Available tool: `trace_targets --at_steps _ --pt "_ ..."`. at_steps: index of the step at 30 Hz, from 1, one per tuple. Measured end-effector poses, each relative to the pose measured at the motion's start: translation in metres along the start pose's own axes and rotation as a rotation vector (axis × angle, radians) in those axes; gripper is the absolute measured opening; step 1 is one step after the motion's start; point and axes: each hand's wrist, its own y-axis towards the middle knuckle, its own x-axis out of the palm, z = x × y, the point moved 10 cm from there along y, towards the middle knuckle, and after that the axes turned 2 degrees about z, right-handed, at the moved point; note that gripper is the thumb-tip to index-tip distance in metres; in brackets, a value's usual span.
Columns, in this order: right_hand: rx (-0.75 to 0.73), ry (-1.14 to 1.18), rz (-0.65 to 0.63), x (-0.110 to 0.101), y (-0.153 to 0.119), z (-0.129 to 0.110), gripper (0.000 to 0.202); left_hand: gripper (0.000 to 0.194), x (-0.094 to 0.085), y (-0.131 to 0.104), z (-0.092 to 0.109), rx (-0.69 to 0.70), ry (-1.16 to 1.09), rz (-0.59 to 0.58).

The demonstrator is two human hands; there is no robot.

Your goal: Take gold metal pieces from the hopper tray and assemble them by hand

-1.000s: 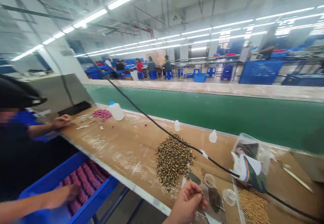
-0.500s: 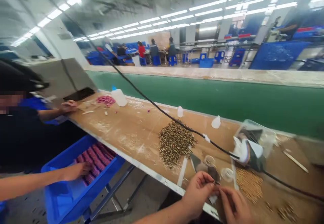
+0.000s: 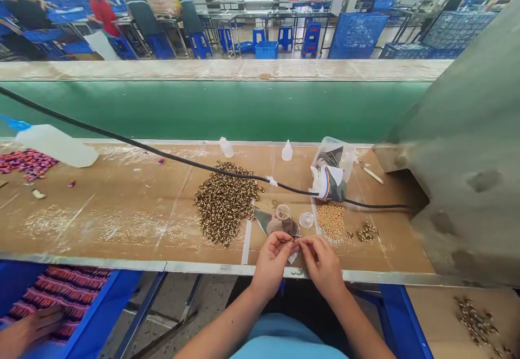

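My left hand and my right hand meet fingertip to fingertip above the table's front edge. The left fingers pinch a small dark-and-brass piece, like those in the large pile to the left. Thumb and finger of the right hand are pressed together beside it; what they hold is too small to make out. Just beyond my fingertips lies a camouflage cloth, and by it a small round clear dish. A second clear dish sits to the right, near a heap of tan beads.
A black cable crosses above the table. Two small white bottles and a clear tub with cloth stand at the back. A metal housing rises at right. Another person's hand is in a blue crate at lower left.
The view has swung right and levelled, bringing the metal housing in and the neighbour mostly out. My hands stay together in a pinch at the same spot by the cloth.
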Motion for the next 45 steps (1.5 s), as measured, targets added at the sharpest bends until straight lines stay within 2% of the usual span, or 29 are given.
trace_targets --at_steps 10,17,22,30,40,45 --pt "-0.028 -0.006 -0.015 -0.003 0.004 -0.006 0.012 0.033 -0.001 0.000 0.000 0.009 -0.004 -0.008" --pt "0.005 0.011 -0.018 -0.002 0.000 0.001 0.011 0.035 0.001 0.001 0.000 -0.017 -0.012 -0.010" --pt "0.019 -0.028 -0.007 -0.002 -0.001 0.004 0.012 0.034 0.002 0.000 -0.001 -0.043 0.017 -0.018" --pt "-0.053 -0.119 -0.026 0.000 -0.003 -0.009 0.013 0.033 0.001 0.000 0.001 -0.020 0.029 -0.004" --pt "-0.048 -0.163 -0.060 0.001 -0.007 -0.005 0.016 0.031 0.002 -0.003 0.004 -0.014 0.054 0.009" --pt "-0.045 -0.185 -0.038 0.001 -0.004 -0.007 0.015 0.032 0.002 -0.001 0.001 -0.045 0.027 0.043"
